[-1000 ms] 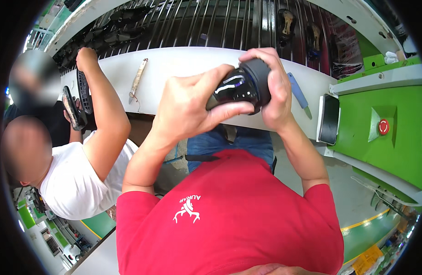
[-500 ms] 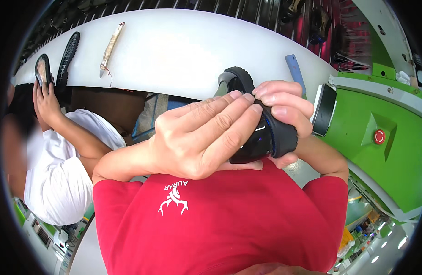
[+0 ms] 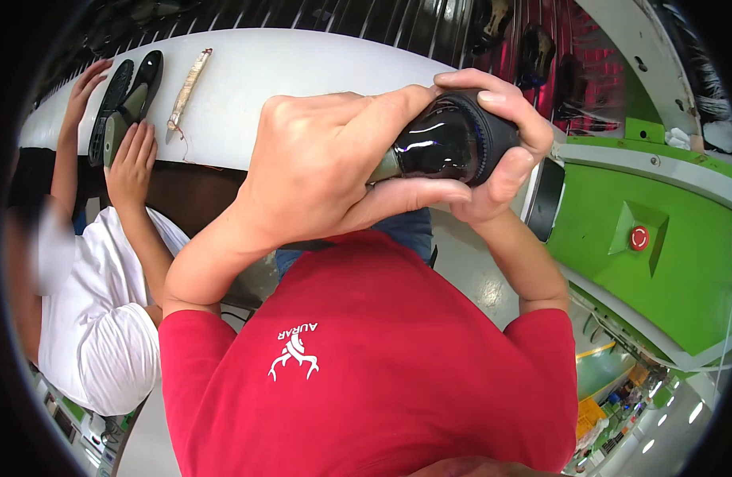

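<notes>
1. The left hand wraps the glossy black shoe, held up before the chest above the white table; keep that clasp firm.
2. The right hand pinches the toe end, thumb below; press evenly, judging by feel.
3. Stay apart from the co-worker's hand on the black soles.

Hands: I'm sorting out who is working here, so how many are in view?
4. The person's left hand and right hand grip a glossy black shoe; a co-worker's two hands touch dark soles at upper left.

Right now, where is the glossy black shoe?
Upper centre of the head view: the black shoe is clasped between the left hand and right hand, above the white table.
</notes>
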### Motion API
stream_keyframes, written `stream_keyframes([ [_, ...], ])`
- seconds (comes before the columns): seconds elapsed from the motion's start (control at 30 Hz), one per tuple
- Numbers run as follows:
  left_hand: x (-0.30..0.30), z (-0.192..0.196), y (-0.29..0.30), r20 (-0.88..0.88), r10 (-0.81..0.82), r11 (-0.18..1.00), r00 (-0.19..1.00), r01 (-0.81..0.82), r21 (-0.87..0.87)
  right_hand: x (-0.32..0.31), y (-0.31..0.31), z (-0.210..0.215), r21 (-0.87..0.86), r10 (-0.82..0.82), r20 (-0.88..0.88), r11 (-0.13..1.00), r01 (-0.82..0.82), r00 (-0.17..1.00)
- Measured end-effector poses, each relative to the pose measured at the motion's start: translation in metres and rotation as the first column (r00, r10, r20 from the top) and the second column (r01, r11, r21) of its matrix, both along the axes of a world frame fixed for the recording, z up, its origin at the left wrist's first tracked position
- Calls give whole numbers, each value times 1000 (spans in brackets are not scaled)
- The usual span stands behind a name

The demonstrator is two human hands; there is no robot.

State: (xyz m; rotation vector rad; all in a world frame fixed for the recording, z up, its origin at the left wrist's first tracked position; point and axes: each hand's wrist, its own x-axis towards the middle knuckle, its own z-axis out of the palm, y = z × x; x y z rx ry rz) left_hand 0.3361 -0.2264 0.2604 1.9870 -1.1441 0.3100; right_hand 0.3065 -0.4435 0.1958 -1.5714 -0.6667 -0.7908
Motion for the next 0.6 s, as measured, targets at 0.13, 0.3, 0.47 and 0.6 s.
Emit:
stream_keyframes([
  [0.13, -4, 3, 2, 15, 28, 1000, 999, -28, 3, 0, 2, 9, -62, -13, 50, 998, 16, 999],
  [0.3, -8, 2, 5, 35, 37, 999, 999, -36, -21, -2, -1, 14, -116, 12, 76, 993, -3, 997],
  [0.47, -11, -5, 13, -20, -19, 997, 1000, 17, -74, -12, 4, 12, -166, -45, 157, 983, 71, 987],
  [0.6, -2, -40, 44, -197, -68, 955, 978, 6, -298, -32, 28, 15, -238, 39, 103, 971, -13, 994],
])
